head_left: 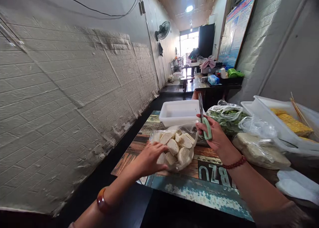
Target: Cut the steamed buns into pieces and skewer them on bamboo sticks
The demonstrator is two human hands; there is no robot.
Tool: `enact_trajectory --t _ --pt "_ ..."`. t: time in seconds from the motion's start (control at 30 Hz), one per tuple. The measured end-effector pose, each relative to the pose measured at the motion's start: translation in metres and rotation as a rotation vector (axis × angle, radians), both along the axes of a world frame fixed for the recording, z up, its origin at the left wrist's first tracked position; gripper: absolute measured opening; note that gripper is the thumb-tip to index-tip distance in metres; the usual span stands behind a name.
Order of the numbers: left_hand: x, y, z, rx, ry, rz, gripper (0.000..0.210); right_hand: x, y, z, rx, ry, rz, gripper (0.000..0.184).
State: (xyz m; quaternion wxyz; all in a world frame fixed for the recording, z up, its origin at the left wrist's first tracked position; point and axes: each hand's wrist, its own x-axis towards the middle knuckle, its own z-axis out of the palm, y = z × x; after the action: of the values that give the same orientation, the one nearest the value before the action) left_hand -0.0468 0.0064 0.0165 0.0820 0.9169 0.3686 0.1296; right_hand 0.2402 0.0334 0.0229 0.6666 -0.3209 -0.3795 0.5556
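Nearest the lens, two forearms reach out over a painted wooden table [199,184], the left wrist wearing an amber bangle [101,200], the right a string of dark red beads [234,163].

From the head camera, the only view: the left hand [149,159] lies flat with fingers spread against the near side of a clear plastic bag of pale, chunky white pieces [174,148], pinning it to the tabletop rather than gripping it. The right hand [216,135] is closed through the green handles of a pair of scissors [203,116], blades pointing up and away, held just beside the bag's upper right corner where the plastic gathers. Whether the blades already bite the plastic is hard to tell; they look nearly shut.

Behind the bag stands an empty white tray [178,112]. To the right lie a bag of green vegetables [226,116], a wrapped flat pale disc [259,150] and a white tub of corn cobs [286,121] with skewers standing in it. A person works at a far table down the corridor.

To cut cleanly, I judge the left hand should keep the bag still and its contents pressed low, so the scissors meet only loose plastic near the top, with the fingers well apart from the blades.
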Motion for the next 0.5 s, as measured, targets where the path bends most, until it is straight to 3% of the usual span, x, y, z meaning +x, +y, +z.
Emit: enact_trajectory --t 0.07,0.17,0.27,0.4,0.5 --pt "-0.004 -0.008 -0.006 0.049 0.166 0.008 0.048 -0.002 0.005 0.004 0.005 0.021 -0.002 0.047" --pt "-0.016 -0.003 -0.005 0.177 0.302 0.026 0.008 -0.004 0.014 0.012 0.002 0.038 -0.027 0.045" --pt "-0.033 0.009 0.013 0.315 0.315 0.031 0.027 -0.005 0.027 0.023 0.011 0.055 -0.048 0.042" --pt "-0.053 0.026 0.047 0.504 0.176 0.107 0.028 -0.001 0.042 0.041 0.053 0.072 -0.073 0.038" --pt "-0.062 0.038 0.062 0.584 0.142 0.153 0.028 0.003 0.048 0.05 0.08 0.066 -0.091 0.038"
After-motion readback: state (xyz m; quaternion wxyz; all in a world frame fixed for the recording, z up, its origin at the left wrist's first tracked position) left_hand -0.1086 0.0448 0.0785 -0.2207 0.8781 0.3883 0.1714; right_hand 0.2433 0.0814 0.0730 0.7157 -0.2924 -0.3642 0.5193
